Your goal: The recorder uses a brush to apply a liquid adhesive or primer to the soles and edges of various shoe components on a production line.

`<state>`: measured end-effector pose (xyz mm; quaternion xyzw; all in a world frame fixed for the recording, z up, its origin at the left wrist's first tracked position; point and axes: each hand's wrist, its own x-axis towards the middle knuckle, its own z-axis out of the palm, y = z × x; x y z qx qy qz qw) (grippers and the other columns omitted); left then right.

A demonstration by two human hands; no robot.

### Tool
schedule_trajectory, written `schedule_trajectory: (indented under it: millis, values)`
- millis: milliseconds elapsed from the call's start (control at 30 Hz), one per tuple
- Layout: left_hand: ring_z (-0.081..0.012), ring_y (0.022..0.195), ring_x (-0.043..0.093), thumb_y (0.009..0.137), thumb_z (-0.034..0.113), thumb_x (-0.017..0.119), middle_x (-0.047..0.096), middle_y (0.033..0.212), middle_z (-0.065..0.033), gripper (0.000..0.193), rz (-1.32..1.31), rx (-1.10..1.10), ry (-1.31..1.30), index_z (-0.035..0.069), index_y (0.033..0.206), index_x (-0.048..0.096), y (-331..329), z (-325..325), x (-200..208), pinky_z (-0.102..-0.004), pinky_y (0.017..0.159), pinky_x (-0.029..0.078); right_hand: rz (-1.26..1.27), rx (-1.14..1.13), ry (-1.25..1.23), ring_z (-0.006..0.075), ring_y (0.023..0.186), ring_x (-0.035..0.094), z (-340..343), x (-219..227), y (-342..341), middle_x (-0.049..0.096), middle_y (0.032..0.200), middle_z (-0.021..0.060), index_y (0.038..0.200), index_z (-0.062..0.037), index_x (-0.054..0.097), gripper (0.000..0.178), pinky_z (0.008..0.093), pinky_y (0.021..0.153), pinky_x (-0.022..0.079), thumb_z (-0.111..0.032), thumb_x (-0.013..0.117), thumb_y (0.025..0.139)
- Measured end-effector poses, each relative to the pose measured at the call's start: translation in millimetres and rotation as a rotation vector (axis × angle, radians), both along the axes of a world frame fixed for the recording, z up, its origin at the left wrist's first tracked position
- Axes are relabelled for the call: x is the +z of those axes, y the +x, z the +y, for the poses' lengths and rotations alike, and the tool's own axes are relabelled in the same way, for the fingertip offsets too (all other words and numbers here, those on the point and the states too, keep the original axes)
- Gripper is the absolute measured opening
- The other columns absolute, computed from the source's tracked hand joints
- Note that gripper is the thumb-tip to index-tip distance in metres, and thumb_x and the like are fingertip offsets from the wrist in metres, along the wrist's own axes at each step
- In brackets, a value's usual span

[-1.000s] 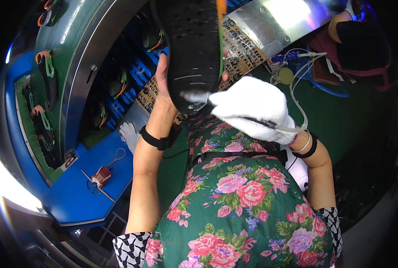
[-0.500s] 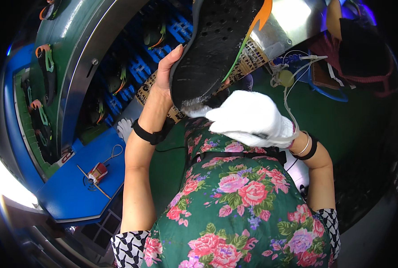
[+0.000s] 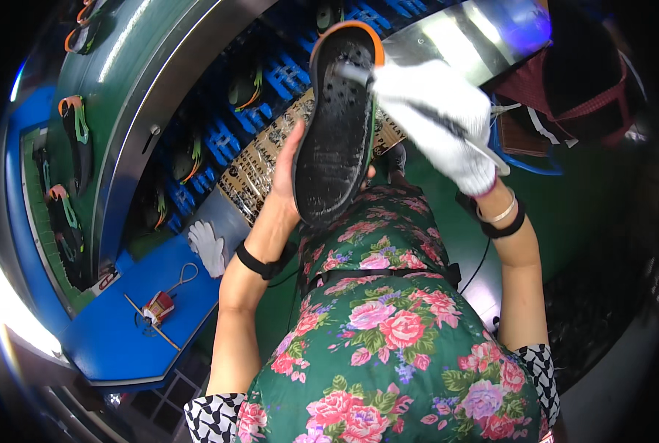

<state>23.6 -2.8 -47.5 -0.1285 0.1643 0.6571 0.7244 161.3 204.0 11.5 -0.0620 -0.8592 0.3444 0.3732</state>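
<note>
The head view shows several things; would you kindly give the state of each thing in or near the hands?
Black sole: held, orange-rimmed end pointing away
Left hand: bare, gripping the black sole
Brush: blurred, at the orange-rimmed end; contact unclear
Right hand: white-gloved, closed around the brush
Loose white glove: unworn, lying down
Left wristband: worn
Right wristband: worn

On our right hand (image 3: 434, 111) we wear a white knit glove, its small cuff edge (image 3: 486, 190) apparently purple; behind it, a bangle (image 3: 504, 212) and black wristband (image 3: 509, 226). Behind our bare left hand (image 3: 284, 181): another wristband (image 3: 257, 263). Farther back: patterned sleeves (image 3: 215, 415), green floral garment (image 3: 388, 354).
</note>
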Motion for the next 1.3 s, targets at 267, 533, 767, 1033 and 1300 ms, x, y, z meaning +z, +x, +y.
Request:
schedule_trajectory:
  millis: [267, 533, 767, 1033, 1300]
  values:
    - [-0.0581, 0.116, 0.058, 0.099, 0.066, 0.040, 0.054, 0.140, -0.0293, 0.080, -0.257, 0.257, -0.226, 0.008, 0.154, 0.039, -6, -6, 3, -0.0682, 0.096, 0.050, -0.111, 0.280, 0.023, 0.0299, 0.087, 0.068, -72, -11, 21, 0.073, 0.107, 0.0113, 0.110, -0.0103, 0.074, 0.030, 0.0399, 0.079, 0.057, -0.006, 0.075, 0.080]
    - [-0.0440, 0.086, 0.062, 0.090, 0.081, 0.043, 0.051, 0.136, -0.0287, 0.090, -0.096, 0.231, 0.262, 0.014, 0.150, 0.042, -19, -48, 6, -0.0545, 0.075, 0.055, 0.241, 0.343, -1.535, 0.0224, 0.080, 0.071, -46, 1, 47, 0.072, 0.105, 0.0239, 0.089, 0.0046, 0.071, 0.012, 0.0312, 0.069, 0.059, 0.006, 0.068, 0.078]
    - [-0.0280, 0.060, 0.053, 0.096, 0.075, 0.039, 0.047, 0.110, -0.0174, 0.067, -0.275, 0.275, 0.614, 0.042, 0.155, 0.035, -3, -52, 37, -0.0356, 0.048, 0.047, 0.511, 0.111, -1.882, 0.0226, 0.089, 0.069, -45, -65, 78, 0.072, 0.111, 0.0213, 0.108, 0.0033, 0.071, 0.024, 0.0257, 0.069, 0.057, 0.006, 0.063, 0.085]
    - [-0.0364, 0.078, 0.067, 0.107, 0.028, 0.050, 0.051, 0.120, -0.0203, 0.059, -0.280, 0.240, 0.753, 0.053, 0.155, 0.027, -8, -53, 63, -0.0385, 0.060, 0.060, 0.389, -0.064, -1.884, 0.0193, 0.082, 0.066, -53, -91, 79, 0.073, 0.107, 0.0189, 0.104, 0.0043, 0.072, 0.020, 0.0263, 0.073, 0.054, 0.008, 0.062, 0.087]
    - [-0.0384, 0.081, 0.067, 0.107, 0.033, 0.050, 0.051, 0.119, -0.0211, 0.059, -0.252, 0.225, 0.838, 0.053, 0.156, 0.025, -15, -54, 69, -0.0419, 0.062, 0.060, 0.308, -0.102, -1.817, 0.0184, 0.077, 0.067, -55, -90, 77, 0.074, 0.108, 0.0191, 0.103, 0.0033, 0.073, 0.019, 0.0257, 0.070, 0.054, 0.005, 0.064, 0.086]
